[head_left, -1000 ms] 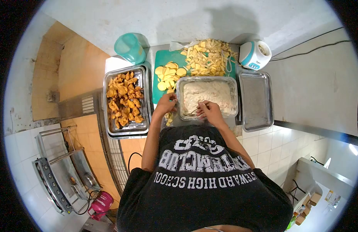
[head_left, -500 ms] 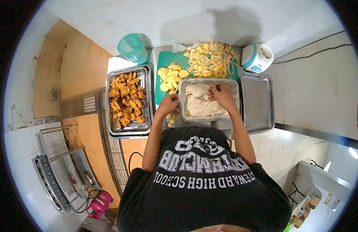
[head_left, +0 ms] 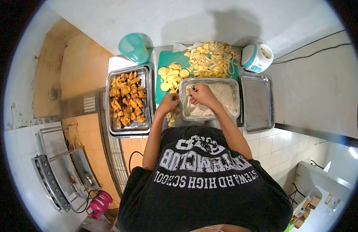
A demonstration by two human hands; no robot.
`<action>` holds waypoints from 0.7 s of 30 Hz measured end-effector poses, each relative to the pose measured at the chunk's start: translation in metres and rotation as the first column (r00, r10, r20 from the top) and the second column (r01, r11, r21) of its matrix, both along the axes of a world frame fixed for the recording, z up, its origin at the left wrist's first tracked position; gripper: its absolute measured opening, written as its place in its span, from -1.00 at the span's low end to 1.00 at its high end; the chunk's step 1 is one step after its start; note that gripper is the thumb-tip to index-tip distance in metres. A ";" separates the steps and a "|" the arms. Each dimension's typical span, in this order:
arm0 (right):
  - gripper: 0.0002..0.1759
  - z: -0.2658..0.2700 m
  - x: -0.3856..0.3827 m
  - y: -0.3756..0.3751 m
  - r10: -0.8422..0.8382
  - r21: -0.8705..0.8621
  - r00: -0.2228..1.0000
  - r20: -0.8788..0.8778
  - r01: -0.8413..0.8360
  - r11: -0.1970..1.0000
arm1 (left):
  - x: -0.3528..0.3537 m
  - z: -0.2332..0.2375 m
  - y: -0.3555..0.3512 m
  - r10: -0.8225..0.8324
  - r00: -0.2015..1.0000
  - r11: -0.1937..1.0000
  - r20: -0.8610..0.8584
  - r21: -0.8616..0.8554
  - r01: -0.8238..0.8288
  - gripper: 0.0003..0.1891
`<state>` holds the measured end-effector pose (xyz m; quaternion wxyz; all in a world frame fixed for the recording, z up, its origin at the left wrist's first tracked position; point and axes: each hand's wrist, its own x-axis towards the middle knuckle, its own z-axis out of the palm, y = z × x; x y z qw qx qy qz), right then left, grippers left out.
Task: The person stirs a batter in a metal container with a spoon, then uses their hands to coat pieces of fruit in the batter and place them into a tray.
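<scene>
I am in the middle of battering: my right hand is down in the rectangular steel tray of pale batter at the centre of the frame, over its upper-left part, fingers bent and drawn close together as if working a piece through the mix. Whether they actually pinch a slice I cannot tell, since the batter hides the tips. My left hand sits just beside the tray's left rim, loosely curled above a few yellow slices on the counter; whether it holds one is not clear either. The main stock of round pale-yellow slices lies on the green cutting board just above that hand, with a heap of yellow strips and trimmings further up the board. Left of centre stands a steel tray of golden-brown fried pieces, and a second steel tray lies to the right of the batter. As I judge it, the next move calls for turning the piece until it is coated all over, lifting it clear with little drip, and bringing fresh slices in from the left.
</scene>
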<state>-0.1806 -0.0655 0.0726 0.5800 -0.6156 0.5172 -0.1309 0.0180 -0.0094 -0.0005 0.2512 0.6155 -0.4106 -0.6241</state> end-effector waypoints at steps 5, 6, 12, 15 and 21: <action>-0.58 -0.003 -0.002 -0.031 -0.129 -0.074 0.992 0.004 0.129 0.989 | 0.003 -0.005 -0.001 -0.057 0.998 0.998 0.027 0.028 0.056 -0.71; -0.59 0.000 -0.004 -0.035 -0.183 -0.109 0.983 0.008 0.183 0.977 | 0.002 -0.007 0.000 -0.055 0.998 0.998 0.027 0.026 0.055 -0.71; -0.55 0.019 -0.013 -0.024 0.045 -0.056 0.987 -0.157 -0.054 0.997 | -0.001 0.001 -0.001 -0.043 0.997 0.999 0.057 0.032 0.042 -0.67; -0.53 0.027 0.005 -0.007 0.148 0.051 0.976 -0.157 -0.141 0.989 | 0.001 -0.006 -0.001 -0.059 0.994 0.998 0.096 0.011 0.058 -0.67; -0.56 0.011 0.025 -0.004 0.119 -0.083 0.982 -0.150 -0.133 0.988 | 0.000 0.004 0.004 -0.018 0.996 1.000 0.089 -0.015 0.020 -0.66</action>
